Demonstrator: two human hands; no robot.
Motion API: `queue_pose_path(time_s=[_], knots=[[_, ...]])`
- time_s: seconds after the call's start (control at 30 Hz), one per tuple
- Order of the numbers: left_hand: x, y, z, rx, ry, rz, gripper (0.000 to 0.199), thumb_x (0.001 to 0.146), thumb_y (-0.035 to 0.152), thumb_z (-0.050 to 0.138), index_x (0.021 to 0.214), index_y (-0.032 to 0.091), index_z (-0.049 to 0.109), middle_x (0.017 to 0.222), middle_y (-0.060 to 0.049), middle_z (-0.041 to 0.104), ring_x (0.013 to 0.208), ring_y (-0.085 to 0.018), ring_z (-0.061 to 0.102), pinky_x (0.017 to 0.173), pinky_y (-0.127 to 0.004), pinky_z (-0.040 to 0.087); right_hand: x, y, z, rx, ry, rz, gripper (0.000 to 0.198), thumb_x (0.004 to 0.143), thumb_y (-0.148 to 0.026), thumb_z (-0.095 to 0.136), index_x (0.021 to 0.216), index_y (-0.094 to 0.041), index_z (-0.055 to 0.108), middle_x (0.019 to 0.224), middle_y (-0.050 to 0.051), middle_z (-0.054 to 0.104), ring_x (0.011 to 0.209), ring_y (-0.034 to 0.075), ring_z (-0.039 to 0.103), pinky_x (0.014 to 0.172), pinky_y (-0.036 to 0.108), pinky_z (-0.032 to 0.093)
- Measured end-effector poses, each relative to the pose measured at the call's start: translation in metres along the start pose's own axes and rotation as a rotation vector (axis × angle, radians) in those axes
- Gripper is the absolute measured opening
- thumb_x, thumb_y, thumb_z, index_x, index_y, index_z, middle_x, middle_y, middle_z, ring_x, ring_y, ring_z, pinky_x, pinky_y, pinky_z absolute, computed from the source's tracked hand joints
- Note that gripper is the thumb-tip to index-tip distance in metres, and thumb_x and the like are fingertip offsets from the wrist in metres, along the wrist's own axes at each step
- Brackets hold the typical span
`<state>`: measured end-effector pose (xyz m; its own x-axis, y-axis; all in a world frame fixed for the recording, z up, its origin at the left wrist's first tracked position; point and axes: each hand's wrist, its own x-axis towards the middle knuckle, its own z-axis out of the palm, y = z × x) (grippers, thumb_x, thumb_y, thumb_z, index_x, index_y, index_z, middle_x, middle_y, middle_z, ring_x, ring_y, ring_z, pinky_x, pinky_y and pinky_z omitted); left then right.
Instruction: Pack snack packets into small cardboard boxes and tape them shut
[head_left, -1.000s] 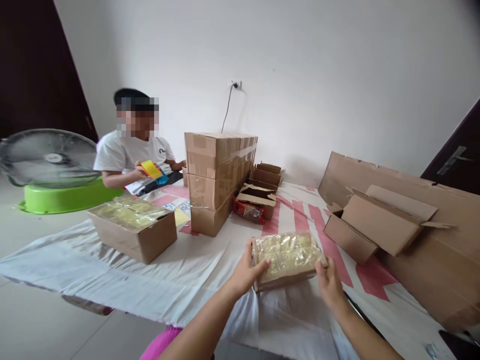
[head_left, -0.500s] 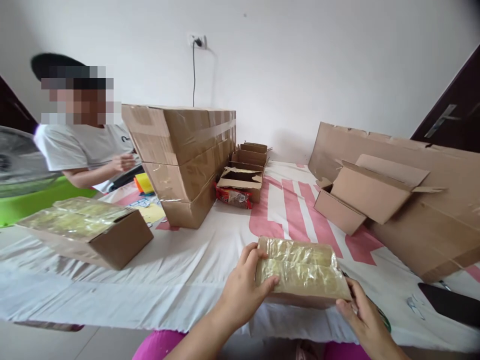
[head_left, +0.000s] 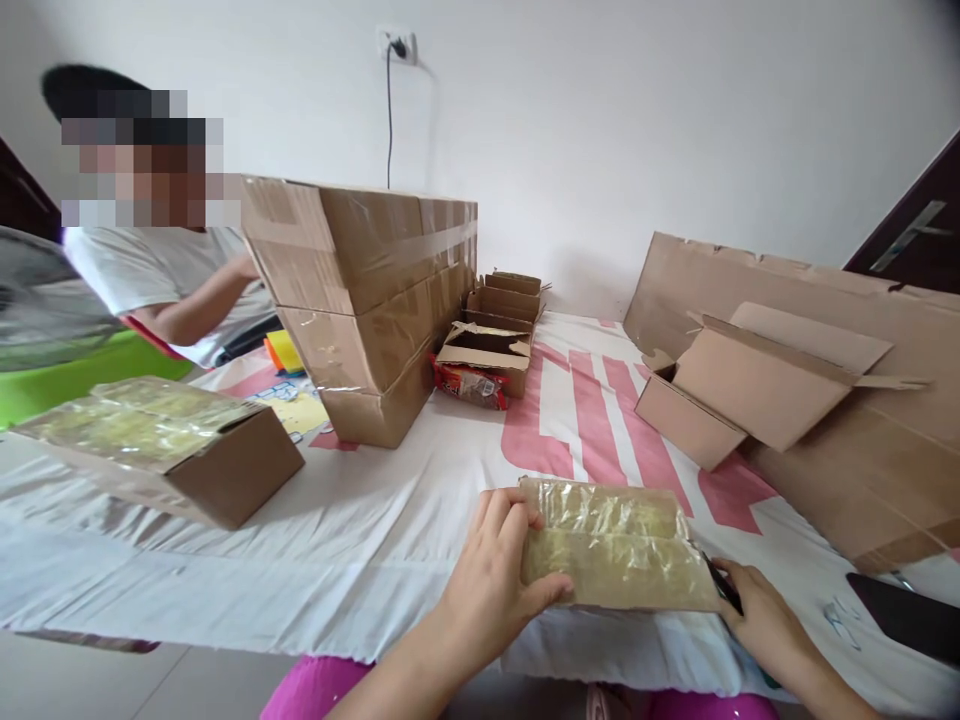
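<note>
A small cardboard box with shiny clear tape over its top lies near the front edge of the cloth-covered table. My left hand grips its left end, fingers over the far side and thumb on the near top edge. At the box's right end, my right hand is closed on a narrow black object. Most of that object is hidden by the hand and box, so its kind is unclear.
Another taped box sits at left, beside a tall stack of cartons. Opened boxes and a red packet stand behind. At right are open cartons, a cardboard sheet and a dark flat object. A person sits at left.
My right hand has come off the box's right corner and now holds the black object beside it. The left hand stays on the box. The person at left has raised an arm behind the cartons.
</note>
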<state>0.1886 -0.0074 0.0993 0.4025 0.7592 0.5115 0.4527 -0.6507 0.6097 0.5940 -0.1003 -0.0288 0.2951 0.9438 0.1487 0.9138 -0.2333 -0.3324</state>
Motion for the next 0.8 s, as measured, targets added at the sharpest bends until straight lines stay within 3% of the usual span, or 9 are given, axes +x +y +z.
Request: queue_pose_path(time_s=[0.1,0.27,0.4,0.5,0.6,0.67,0.8], knots=[[0.001,0.001,-0.002,0.024,0.003,0.077,0.052,0.061,0.028,0.088,0.091,0.021,0.046,0.093,-0.003,0.057,0.088,-0.023,0.053,0.073,-0.038,0.050,0.012,0.005,-0.008,0.109,-0.003,0.043,0.038,0.066,-0.039,0.053,0.098,-0.020,0.063,0.094,0.012,0.070,0.089,0.030,0.067,0.085,0.043,0.053],[-0.002,0.002,-0.001,0.001,0.059,0.139,0.061,0.061,0.019,0.087,0.105,0.022,0.046,0.097,-0.004,0.057,0.087,-0.022,0.056,0.073,-0.036,0.051,0.030,-0.019,-0.065,0.294,0.322,0.035,0.039,0.073,-0.044,0.055,0.105,-0.022,0.056,0.101,0.010,0.069,0.094,0.027,0.067,0.086,0.042,0.054],[-0.004,-0.004,0.006,-0.063,0.131,0.239,0.052,0.073,0.018,0.079,0.112,0.021,0.045,0.103,-0.007,0.054,0.093,-0.022,0.057,0.077,-0.035,0.052,0.033,-0.085,-0.121,0.228,0.289,-0.192,0.048,0.082,-0.048,0.058,0.123,-0.024,0.053,0.111,0.008,0.068,0.097,0.025,0.067,0.085,0.037,0.055],[-0.003,-0.011,0.011,-0.108,0.191,0.294,0.047,0.078,0.022,0.074,0.113,0.020,0.044,0.103,-0.009,0.053,0.097,-0.023,0.056,0.079,-0.037,0.052,0.034,-0.145,-0.149,0.025,0.099,-0.474,0.046,0.091,-0.042,0.052,0.135,-0.029,0.050,0.119,0.008,0.065,0.102,0.023,0.066,0.084,0.034,0.055],[-0.001,-0.013,0.013,-0.129,0.217,0.320,0.044,0.081,0.027,0.072,0.113,0.020,0.043,0.103,-0.009,0.053,0.097,-0.024,0.056,0.080,-0.039,0.053,0.040,-0.192,-0.156,-0.142,-0.075,-0.687,0.039,0.097,-0.037,0.044,0.135,-0.031,0.051,0.110,0.006,0.064,0.087,0.018,0.066,0.071,0.028,0.054],[-0.001,-0.013,0.013,-0.135,0.216,0.320,0.044,0.082,0.030,0.071,0.113,0.021,0.043,0.103,-0.009,0.053,0.098,-0.024,0.057,0.081,-0.040,0.053,0.046,-0.210,-0.153,-0.235,-0.100,-0.803,0.037,0.098,-0.034,0.044,0.134,-0.031,0.053,0.098,0.004,0.063,0.077,0.015,0.063,0.064,0.026,0.050],[-0.001,-0.012,0.012,-0.133,0.206,0.296,0.044,0.081,0.034,0.071,0.113,0.023,0.043,0.103,-0.008,0.055,0.099,-0.024,0.058,0.085,-0.042,0.053,0.059,-0.230,-0.142,-0.445,0.107,-0.993,0.040,0.094,-0.026,0.051,0.134,-0.028,0.053,0.086,0.004,0.059,0.079,0.019,0.054,0.070,0.032,0.043]])
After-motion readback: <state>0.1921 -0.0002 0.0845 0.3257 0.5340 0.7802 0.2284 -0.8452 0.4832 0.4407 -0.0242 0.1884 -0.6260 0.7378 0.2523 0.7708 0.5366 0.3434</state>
